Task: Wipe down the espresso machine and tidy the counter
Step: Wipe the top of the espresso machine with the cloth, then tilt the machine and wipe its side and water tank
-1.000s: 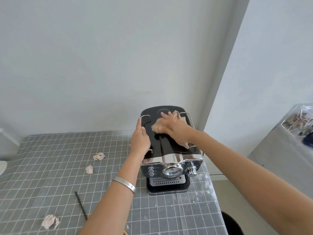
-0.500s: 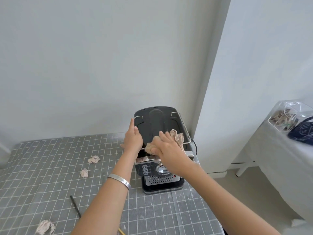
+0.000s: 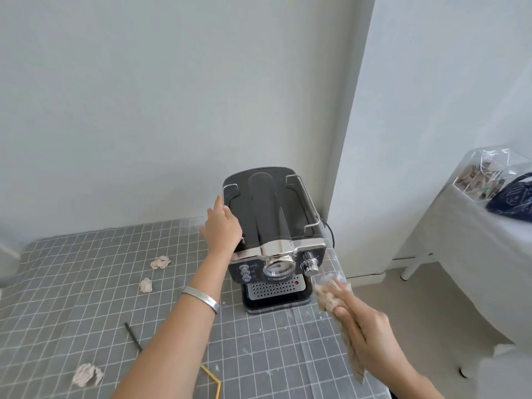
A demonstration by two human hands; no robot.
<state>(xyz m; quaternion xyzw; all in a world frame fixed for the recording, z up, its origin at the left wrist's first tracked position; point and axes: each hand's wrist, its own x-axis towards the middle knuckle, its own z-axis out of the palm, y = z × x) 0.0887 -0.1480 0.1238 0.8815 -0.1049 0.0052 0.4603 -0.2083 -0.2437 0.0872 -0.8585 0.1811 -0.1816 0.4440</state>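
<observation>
Espresso machine (image 3: 273, 234): upright at the counter's (image 3: 86, 283) far right corner, long axis running front to back.
Left hand (image 3: 223, 228): flat, fingers spread, braced on the machine's left side; nearer of the two.
Right hand (image 3: 365, 338): closed round a beige cloth (image 3: 328, 298), low and right of the machine's front.
Crumpled scraps (image 3: 159, 262): scattered left.
Hidden: machine's right and rear sides.

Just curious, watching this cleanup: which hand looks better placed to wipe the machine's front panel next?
Probably the right hand: it holds the cloth just right of the espresso machine front. The left hand braces the machine's left side.
</observation>
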